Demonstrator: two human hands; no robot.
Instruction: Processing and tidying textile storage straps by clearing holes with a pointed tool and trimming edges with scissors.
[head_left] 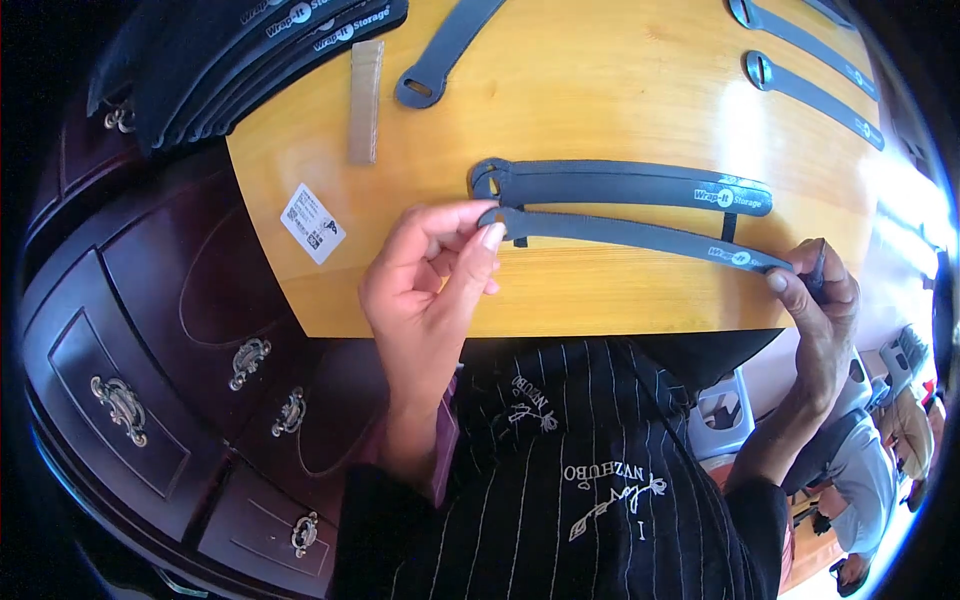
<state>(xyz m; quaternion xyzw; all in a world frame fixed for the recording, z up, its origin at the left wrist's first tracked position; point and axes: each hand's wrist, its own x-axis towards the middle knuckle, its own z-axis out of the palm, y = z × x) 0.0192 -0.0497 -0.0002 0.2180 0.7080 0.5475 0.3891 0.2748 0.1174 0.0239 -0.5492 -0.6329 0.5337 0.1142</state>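
A dark grey strap (620, 236) with a slotted round end is stretched between my hands near the table's front edge. My left hand (425, 275) pinches the slotted end between thumb and fingertips. At the strap's other end my right hand (825, 305) is closed, thumb on top, with a dark piece sticking up between its fingers; I cannot make out whether it belongs to the same strap. Just beyond lies a small stack of similar straps (620, 186), slotted ends to the left. Short black bands (729, 228) show from under the stack.
On the yellow wooden table (600, 310) lie single straps at the top (450, 50) and upper right (815, 98), a brown cardboard strip (365, 110) and a white label (313, 223). A pile of larger black straps (290, 60) fills the far left corner. Dark drawers (130, 400) stand left; people sit lower right.
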